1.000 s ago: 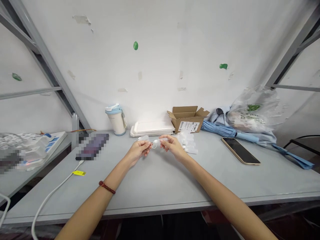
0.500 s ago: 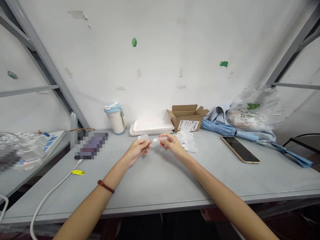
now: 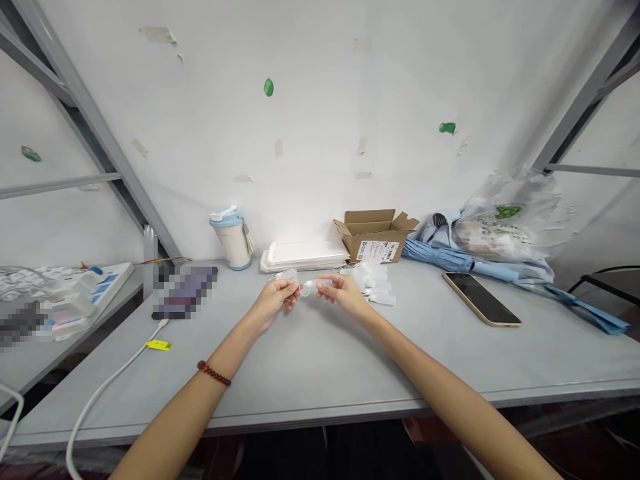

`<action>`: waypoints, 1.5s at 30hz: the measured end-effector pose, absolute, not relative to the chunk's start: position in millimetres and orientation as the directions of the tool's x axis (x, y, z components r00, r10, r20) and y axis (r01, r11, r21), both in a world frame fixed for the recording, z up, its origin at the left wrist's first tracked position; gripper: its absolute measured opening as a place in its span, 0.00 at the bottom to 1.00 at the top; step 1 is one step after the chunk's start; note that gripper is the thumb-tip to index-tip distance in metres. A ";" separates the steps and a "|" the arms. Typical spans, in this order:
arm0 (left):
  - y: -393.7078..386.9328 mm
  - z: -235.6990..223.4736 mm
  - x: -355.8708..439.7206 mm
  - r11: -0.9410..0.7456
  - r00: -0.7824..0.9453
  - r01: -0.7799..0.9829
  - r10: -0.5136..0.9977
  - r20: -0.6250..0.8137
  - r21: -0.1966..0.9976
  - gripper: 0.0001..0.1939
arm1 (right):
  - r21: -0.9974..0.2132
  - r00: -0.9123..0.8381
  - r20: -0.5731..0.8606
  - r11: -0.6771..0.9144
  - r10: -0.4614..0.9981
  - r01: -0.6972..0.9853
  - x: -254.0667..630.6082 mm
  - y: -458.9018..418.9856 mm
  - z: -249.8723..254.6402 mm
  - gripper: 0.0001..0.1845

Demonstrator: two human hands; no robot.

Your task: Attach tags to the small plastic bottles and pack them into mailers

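Over the middle of the desk, both hands hold a small clear plastic bottle (image 3: 311, 284) with a white top and a thin white loop, lying sideways between them. My left hand (image 3: 280, 295) is closed, its thumb and finger pinching at the top end by the loop; the exact part is too small to make out. My right hand (image 3: 343, 293) is closed on the bottle's body, partly hiding it. Just behind my right hand lie several similar small clear bottles (image 3: 377, 287). Another clear piece (image 3: 287, 274) lies behind my left hand.
At the back of the grey desk (image 3: 320, 373) stand a tumbler (image 3: 233, 240), stacked white trays (image 3: 307, 253) and an open cardboard box (image 3: 377, 243). A phone (image 3: 483, 300), blue umbrella (image 3: 440, 255) and plastic bag (image 3: 505, 220) are right. A cabled, blurred-out device (image 3: 185, 293) lies left.
My right hand has shifted slightly left along the bottle, its thumb and fingers closing more on the body. My left hand stays nearly in place. The view moves a little.
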State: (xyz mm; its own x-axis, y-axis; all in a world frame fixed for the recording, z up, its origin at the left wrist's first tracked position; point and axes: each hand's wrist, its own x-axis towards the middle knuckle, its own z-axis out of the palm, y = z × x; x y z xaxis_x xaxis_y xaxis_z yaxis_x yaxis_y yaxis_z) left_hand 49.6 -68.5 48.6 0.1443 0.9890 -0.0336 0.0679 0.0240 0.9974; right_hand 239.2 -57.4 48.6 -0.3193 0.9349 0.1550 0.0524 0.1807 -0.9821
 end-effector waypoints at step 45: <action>-53.4 56.8 -9.4 -0.044 0.142 0.482 0.989 -0.029 0.875 0.16 | -0.223 -0.271 0.515 0.432 0.813 0.874 281.4 -22.1 40.3 0.13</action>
